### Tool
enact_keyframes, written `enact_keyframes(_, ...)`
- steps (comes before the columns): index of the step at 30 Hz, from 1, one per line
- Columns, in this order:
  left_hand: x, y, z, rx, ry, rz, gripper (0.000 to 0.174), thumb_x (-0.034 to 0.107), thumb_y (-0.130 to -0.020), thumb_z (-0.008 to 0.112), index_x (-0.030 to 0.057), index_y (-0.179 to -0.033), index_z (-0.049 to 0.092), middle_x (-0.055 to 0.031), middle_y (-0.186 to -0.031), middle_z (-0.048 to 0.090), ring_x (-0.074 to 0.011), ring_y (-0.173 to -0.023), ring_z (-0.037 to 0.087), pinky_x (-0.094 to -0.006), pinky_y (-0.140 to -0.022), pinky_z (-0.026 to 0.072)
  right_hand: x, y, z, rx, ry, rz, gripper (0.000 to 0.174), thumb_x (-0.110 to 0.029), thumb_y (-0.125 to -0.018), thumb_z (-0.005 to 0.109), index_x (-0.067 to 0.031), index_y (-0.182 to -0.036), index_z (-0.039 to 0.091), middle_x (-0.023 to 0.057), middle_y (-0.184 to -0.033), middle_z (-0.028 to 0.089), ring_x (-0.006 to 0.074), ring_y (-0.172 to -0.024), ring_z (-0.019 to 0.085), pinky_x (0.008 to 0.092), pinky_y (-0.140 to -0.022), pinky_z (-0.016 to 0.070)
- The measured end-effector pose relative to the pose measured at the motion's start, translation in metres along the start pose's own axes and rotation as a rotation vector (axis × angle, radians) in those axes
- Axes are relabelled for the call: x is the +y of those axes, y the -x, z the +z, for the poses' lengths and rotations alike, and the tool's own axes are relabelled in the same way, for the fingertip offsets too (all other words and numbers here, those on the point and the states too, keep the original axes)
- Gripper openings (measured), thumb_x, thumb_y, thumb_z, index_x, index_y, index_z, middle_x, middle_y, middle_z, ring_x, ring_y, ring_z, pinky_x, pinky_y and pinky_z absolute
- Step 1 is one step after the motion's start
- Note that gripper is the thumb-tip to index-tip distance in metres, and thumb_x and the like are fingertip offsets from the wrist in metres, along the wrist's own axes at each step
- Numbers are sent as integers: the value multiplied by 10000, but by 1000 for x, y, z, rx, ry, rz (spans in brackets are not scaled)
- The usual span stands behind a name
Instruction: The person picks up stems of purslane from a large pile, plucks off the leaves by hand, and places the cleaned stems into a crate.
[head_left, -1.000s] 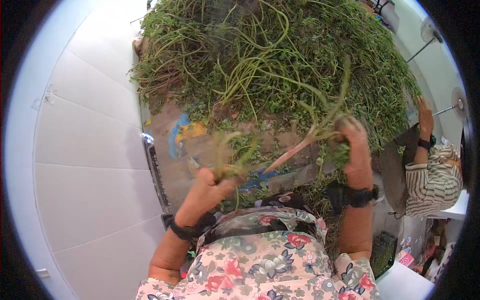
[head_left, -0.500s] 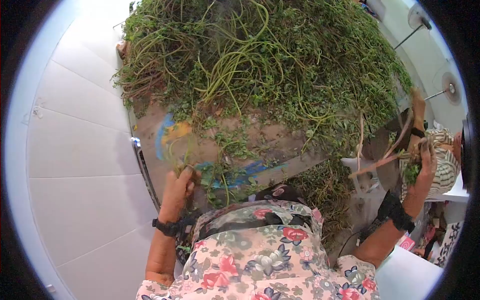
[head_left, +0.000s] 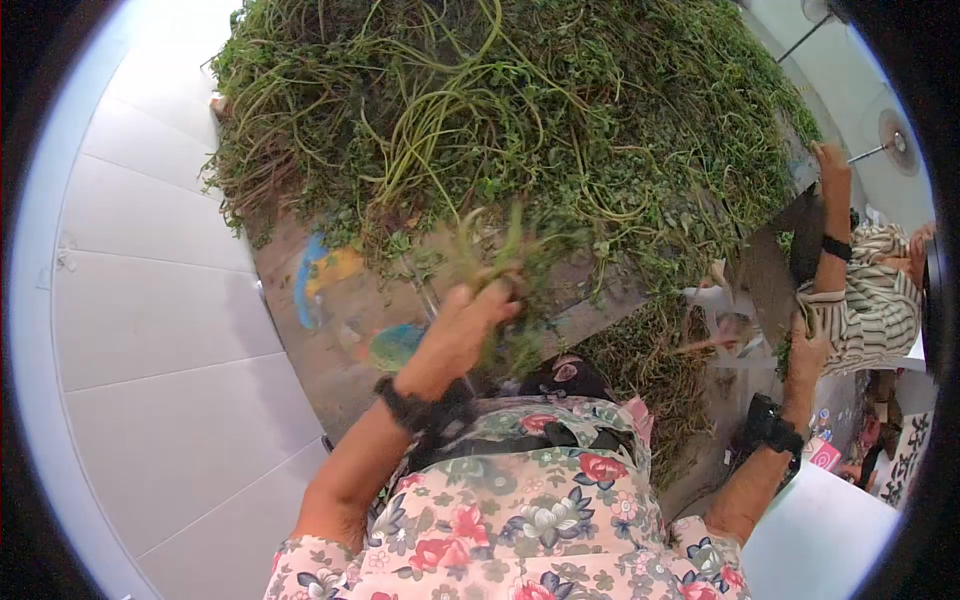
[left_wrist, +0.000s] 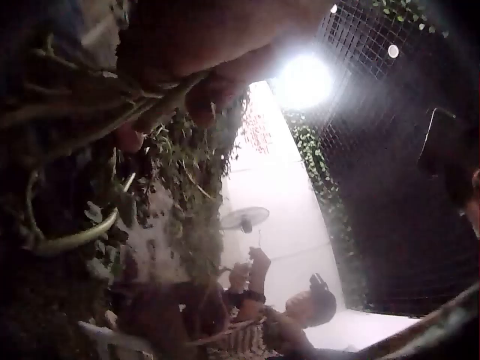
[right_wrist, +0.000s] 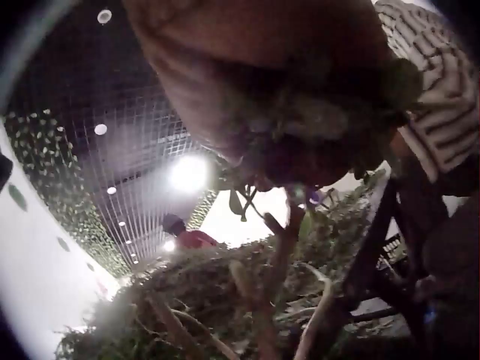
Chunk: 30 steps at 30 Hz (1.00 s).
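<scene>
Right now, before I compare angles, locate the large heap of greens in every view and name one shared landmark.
Head: the large heap of greens fills the upper middle.
Left wrist: left of centre.
Right wrist: across the lower part.
Shared landmark: the striped shirt, right in head, bottom in left wrist, upper right in right wrist.

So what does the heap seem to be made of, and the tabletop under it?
Heap: apparently fresh plant matter, mostly matte, since it looks green, leafy and stringy. Tabletop: perhaps worn board or sheeting, dull brown, patched with blue and yellow; the look leaves it open.
</scene>
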<state>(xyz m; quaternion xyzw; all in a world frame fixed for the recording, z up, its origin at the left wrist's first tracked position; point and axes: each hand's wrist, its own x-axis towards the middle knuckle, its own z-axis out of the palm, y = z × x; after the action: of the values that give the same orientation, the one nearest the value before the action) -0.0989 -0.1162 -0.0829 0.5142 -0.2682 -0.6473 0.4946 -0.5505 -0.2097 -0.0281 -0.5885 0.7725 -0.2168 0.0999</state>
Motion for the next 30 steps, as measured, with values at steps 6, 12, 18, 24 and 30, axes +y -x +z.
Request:
enact_keyframes(6, 33, -7, 16, -4, 146, 17, 259, 258, -902, 492, 26, -1004, 544, -77, -947, 606, -137, -794, 594, -256, -681, 485, -60, 17, 22, -69, -127, -117, 356, -192, -843, 532, 12, -1135, 527, 155, -996, 615, 234, -896, 574, 311, -806, 429)
enact_keyframes(12, 43, 36, -50, 375, -3, -13, 161, 220, -896, 490, 60, -877, 497, 10, -663, 494, -48, -479, 399, -191, -409, 303, -166, 63, 101, -460, -232, -610, 394, -148, -753, 608, -78, -1128, 509, 208, -917, 608, 350, -809, 606, 408, -684, 478)
enact_keyframes(18, 7, 59, -80, 540, -123, -110, 126, 191, -878, 504, 81, -818, 490, 14, -619, 478, -42, -418, 368, -196, -358, 278, -229, 99, 142, -692, -96, -902, 441, -232, -743, 641, -63, -1108, 459, 164, -704, 600, 342, -679, 603, 436, -580, 462)
enact_keyframes(24, 0, 60, -84, 515, -47, -74, 168, 199, -866, 528, 84, -753, 477, 8, -612, 488, -44, -404, 376, -203, -350, 283, -213, 83, 148, -585, 128, -758, 253, -263, -737, 639, -41, -835, 564, 172, -692, 609, 351, -673, 606, 435, -598, 478)
enact_keyframes(30, 4, 56, -83, 511, -91, -75, 182, 196, -866, 527, 75, -739, 479, 1, -594, 479, -57, -399, 383, -209, -352, 287, -196, 73, 153, -543, 5, -658, 275, -272, -747, 612, -46, -902, 584, 192, -721, 612, 371, -696, 601, 445, -626, 479)
